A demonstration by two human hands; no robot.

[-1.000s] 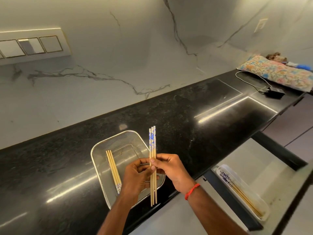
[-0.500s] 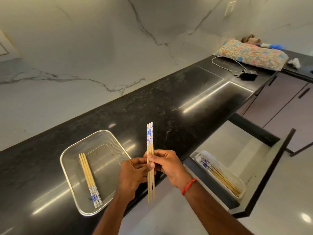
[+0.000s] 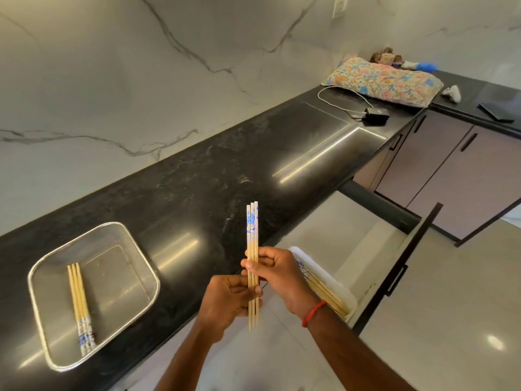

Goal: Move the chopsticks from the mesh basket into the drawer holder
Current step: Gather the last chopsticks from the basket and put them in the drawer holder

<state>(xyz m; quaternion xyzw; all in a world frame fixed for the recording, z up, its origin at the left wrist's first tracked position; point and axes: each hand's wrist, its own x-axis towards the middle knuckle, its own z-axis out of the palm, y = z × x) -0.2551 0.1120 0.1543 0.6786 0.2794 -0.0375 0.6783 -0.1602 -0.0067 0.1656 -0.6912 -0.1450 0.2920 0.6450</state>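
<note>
A bundle of three wooden chopsticks [image 3: 252, 230] with blue-patterned tops stands upright in front of me. My right hand [image 3: 277, 273] pinches it at mid-length and my left hand [image 3: 225, 301] holds it lower down. The square mesh basket [image 3: 141, 249] sits on the black counter at the left, with three more chopsticks [image 3: 77, 294] lying in it. To the right, the open drawer [image 3: 406, 263] holds a white holder [image 3: 342, 290] with several chopsticks [image 3: 324, 293] in it, partly hidden by my right wrist.
The black counter [image 3: 225, 170] runs along a marble wall. At its far right lie a flowered cushion [image 3: 383, 80], a black charger with cable [image 3: 376, 115] and a dark phone [image 3: 496, 112]. Cabinet doors [image 3: 451, 170] stand beyond the drawer.
The view has swung right, so the basket sits further left and the drawer holder nearer my hands. Both hands have carried the bundle rightward off the basket, past the counter's front edge.
</note>
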